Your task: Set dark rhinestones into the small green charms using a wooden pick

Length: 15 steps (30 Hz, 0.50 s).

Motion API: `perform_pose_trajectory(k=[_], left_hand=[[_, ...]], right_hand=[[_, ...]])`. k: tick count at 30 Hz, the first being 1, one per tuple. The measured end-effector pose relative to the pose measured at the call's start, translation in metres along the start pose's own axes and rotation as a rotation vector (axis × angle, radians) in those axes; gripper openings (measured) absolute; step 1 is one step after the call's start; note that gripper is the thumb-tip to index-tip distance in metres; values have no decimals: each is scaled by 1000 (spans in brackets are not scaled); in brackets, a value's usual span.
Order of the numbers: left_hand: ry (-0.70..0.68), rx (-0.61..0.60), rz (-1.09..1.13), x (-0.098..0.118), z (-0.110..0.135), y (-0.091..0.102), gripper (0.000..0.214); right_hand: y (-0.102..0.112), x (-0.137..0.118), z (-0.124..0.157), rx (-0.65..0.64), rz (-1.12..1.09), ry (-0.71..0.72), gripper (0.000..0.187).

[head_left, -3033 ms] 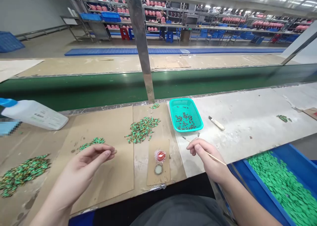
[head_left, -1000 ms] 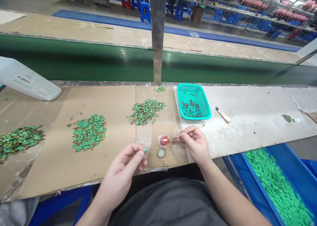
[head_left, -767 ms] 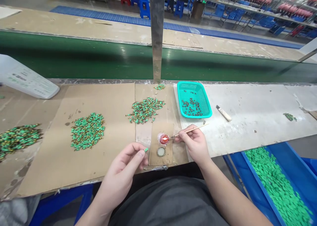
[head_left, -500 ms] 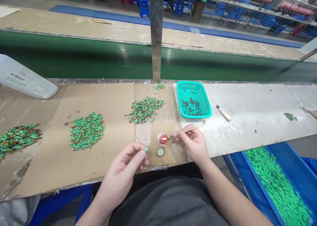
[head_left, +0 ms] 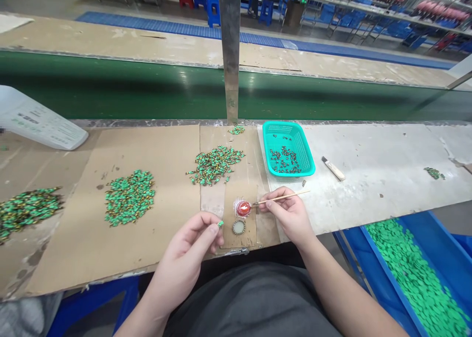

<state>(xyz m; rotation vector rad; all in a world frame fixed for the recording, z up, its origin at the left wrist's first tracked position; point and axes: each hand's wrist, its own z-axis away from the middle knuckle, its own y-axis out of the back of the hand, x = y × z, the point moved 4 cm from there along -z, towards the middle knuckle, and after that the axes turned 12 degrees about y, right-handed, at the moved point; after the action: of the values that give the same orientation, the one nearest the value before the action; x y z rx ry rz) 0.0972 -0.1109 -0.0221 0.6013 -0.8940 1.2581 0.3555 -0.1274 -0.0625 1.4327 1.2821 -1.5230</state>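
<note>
Between thumb and fingertips, my left hand (head_left: 197,243) pinches a small green piece (head_left: 220,224) just left of the cardboard work strip. My right hand (head_left: 287,214) grips a thin paintbrush (head_left: 282,197) with a light wooden handle. The brush tip meets the edge of a small round pot of red paint (head_left: 243,208); whether it is in the paint I cannot tell. Nearer to me than the pot lies a bottle cap (head_left: 239,227), its pale inner side up. Beyond my hands, a pile of small green-and-gold pieces (head_left: 216,165) rests on the cardboard.
A teal basket (head_left: 311,168) holds small dark pieces. Right of it lies a flat brush (head_left: 334,168). More green-and-gold piles (head_left: 130,198) sit leftward, with a white plastic bottle (head_left: 40,118) behind. A metal post (head_left: 231,56) stands ahead. A blue bin (head_left: 442,243) at lower right holds green pieces.
The brush handle has swung slightly flatter in my right hand, its tip staying by the red paint. My left hand has shifted a little to the right with the green piece.
</note>
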Motion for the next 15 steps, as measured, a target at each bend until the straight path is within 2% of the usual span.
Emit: perform_pose_trajectory(k=[7,15], left_hand=[[-28,-4,27,0,0,-4,37],[60,-263,248,-2,12,-27,36]], right_hand=[[-6,-26,8,-38,-18,24,44],[-26,-88,30,-165,-122,59,24]])
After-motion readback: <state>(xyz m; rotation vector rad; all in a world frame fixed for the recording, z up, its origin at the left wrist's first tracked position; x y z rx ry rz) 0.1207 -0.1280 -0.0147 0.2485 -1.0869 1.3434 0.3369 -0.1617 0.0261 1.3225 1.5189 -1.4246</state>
